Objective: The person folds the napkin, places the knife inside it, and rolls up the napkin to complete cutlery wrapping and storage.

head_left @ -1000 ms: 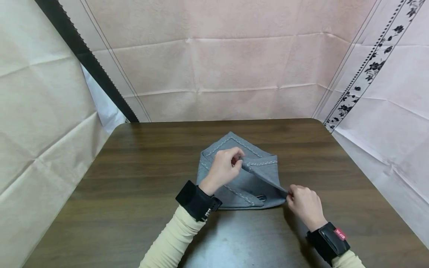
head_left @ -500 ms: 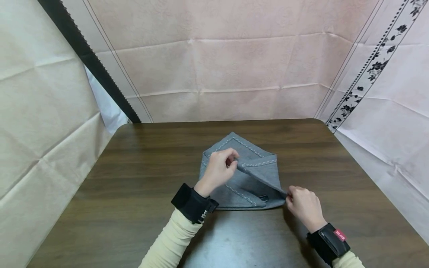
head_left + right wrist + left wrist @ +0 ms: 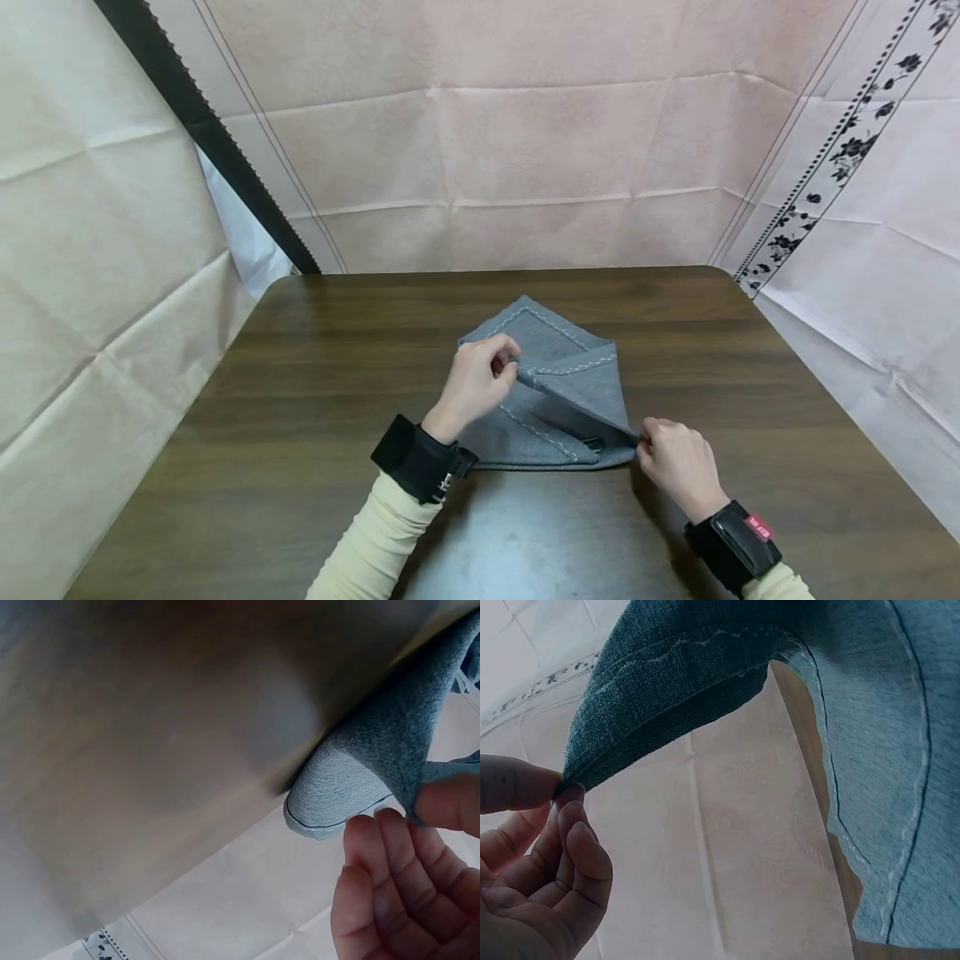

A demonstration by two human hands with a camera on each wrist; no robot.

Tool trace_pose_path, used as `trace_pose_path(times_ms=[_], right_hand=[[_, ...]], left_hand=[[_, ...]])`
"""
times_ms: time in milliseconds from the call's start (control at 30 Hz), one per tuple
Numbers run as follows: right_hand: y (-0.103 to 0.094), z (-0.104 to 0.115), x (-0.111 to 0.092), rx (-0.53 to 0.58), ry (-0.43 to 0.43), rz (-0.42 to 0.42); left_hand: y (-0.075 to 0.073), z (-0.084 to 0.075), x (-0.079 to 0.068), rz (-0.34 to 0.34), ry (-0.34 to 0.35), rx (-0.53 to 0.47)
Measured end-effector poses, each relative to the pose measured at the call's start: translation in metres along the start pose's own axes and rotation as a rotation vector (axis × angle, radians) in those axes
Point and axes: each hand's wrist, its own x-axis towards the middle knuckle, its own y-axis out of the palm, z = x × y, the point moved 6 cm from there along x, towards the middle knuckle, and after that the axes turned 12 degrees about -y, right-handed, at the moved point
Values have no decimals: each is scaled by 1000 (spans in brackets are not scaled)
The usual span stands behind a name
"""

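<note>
A folded blue-grey denim cloth (image 3: 555,325) with pale stitching along its edges lies on the brown table, its far corner pointed. My left hand (image 3: 480,379) pinches a raised flap of it near the middle; in the left wrist view that hand (image 3: 547,877) has thumb and forefinger on the flap's tip. At the near right corner, my right hand (image 3: 678,467) grips the other end of the flap, thumb against fingers in the right wrist view. Between the hands the flap stretches in a slanting fold. A small dark oval detail (image 3: 593,444) shows below it.
The wooden table (image 3: 337,375) has rounded far corners. Creased pale cloth sheets (image 3: 540,158) hang behind it and on both sides, one with a black band (image 3: 225,150) and another with a floral strip (image 3: 832,171). Each wrist wears a black strap (image 3: 423,458).
My left hand has moved left, drawing the flap's pinched end with it and narrowing the fold's opening. The right hand stays nearly still at its corner.
</note>
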Motion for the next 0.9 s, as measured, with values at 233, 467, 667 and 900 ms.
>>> trace_pose_path(times_ms=[233,467,667,900], right_hand=[[2,3,2,14,-11,6],[4,8,3,14,-38,7],[7,13,5,11,-63,18],[11,22,5,-10,-112,28]], left_hand=[[-7,6,-2,-16,-22,-1],[-16,12,-4,-43,-14,31],[-24,19,-9,-50,-43,51],[-33,33,-18,-25,-82,81]])
